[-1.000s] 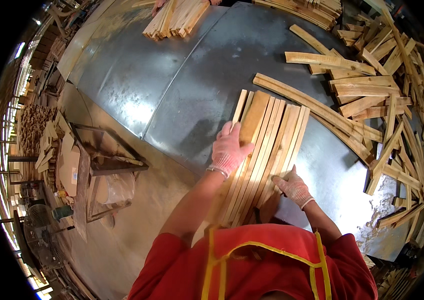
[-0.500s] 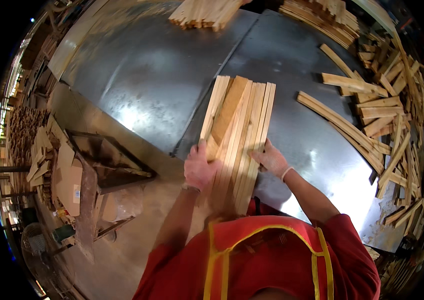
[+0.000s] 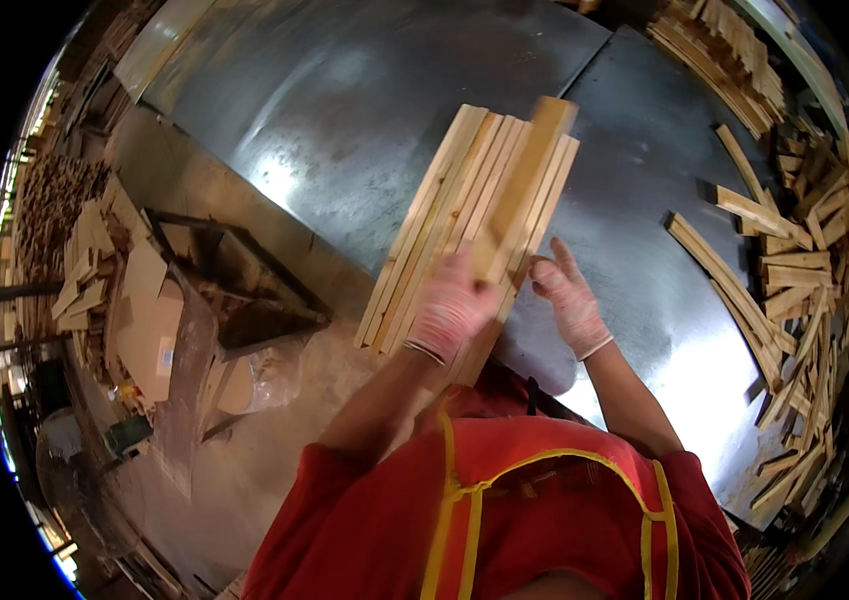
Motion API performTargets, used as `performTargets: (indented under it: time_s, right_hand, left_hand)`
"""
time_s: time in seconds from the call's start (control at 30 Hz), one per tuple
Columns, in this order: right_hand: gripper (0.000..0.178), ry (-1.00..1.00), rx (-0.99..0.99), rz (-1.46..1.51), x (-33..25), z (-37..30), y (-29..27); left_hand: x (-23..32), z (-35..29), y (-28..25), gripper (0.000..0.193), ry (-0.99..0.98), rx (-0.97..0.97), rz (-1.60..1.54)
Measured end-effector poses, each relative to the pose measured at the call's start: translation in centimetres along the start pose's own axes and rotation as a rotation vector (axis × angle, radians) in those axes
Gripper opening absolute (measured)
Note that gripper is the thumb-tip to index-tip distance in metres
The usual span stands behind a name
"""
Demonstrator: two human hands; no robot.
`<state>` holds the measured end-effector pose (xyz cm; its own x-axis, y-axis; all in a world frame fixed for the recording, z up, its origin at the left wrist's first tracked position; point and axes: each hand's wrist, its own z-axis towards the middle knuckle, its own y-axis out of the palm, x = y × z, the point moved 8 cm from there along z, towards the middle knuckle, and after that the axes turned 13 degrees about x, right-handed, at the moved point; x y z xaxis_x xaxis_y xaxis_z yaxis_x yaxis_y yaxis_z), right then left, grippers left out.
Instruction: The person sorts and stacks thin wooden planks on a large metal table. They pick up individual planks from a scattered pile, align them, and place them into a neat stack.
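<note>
1. Loose wooden slat [image 3: 525, 185]: lying blurred and lengthwise over the right half of the slat bundle [image 3: 435, 215], with its upper end just past the other slats.
2. Slat bundle: crossing the near edge of the metal-topped bench [image 3: 635, 190], with lower ends beyond that edge. Cannot tell whether resting or lifted clear.
3. Left hand [image 3: 452, 308]: mostly closed, apparently pinching the loose slat's lower end; exact finger placement too blurred to tell.
4. Right hand [image 3: 568, 302]: half open just beside the bundle's right side, with one finger raised, apparently holding nothing. Cannot tell whether touching.
5. Step in hand, by judgement: shifting the single slat across the bundle's top. Next move probably calling for a firm pinch and right-hand support against spreading.
6. Compared with half a second ago: loose slat moved from left half to right half; right hand eased off the bundle's side; bundle slanting more.
7. Toward the bench's right edge: curved slats [image 3: 730, 292], then piled offcuts [image 3: 797, 275]; toward the far right corner, stacked slats [image 3: 715, 65].
</note>
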<state>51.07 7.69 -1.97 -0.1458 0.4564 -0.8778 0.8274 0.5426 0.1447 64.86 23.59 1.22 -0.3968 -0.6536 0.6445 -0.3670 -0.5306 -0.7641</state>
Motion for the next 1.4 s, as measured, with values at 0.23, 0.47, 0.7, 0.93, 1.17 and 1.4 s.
performTargets:
  time_s: [0.23, 0.47, 0.7, 0.93, 1.17, 1.4]
  right_hand:
    - [0.047, 0.191, 0.193, 0.233, 0.4, 5.7, -6.1]
    - [0.044, 0.151, 0.188, -0.177, 2.5, 12.7, -10.9]
    - [0.047, 0.253, 0.08, 0.245, 0.4, 8.3, -10.4]
    - [0.043, 0.356, -0.038, 0.466, 0.6, 4.1, -3.9]
    - [0.07, 0.252, -0.083, 0.443, -2.1, 0.2, 3.3]
    - [0.049, 0.086, 0.204, 0.156, -3.1, -0.1, 1.0]
  left_hand:
    - [-3.9, -8.5, -4.8, 0.034, -0.017, 0.285, -0.25]
    - [-21.9, -19.4, -2.9, 0.022, -1.328, 0.343, -0.967]
    - [-18.0, -17.5, -3.6, 0.031, -1.176, 0.417, -1.148]
    - [-11.5, -7.6, -11.9, 0.047, -0.768, -0.061, -1.013]
    - [-4.8, -10.5, -10.2, 0.05, -0.427, -0.063, -0.637]
    - [-9.4, -15.4, -6.5, 0.042, -0.566, -0.503, -0.691]
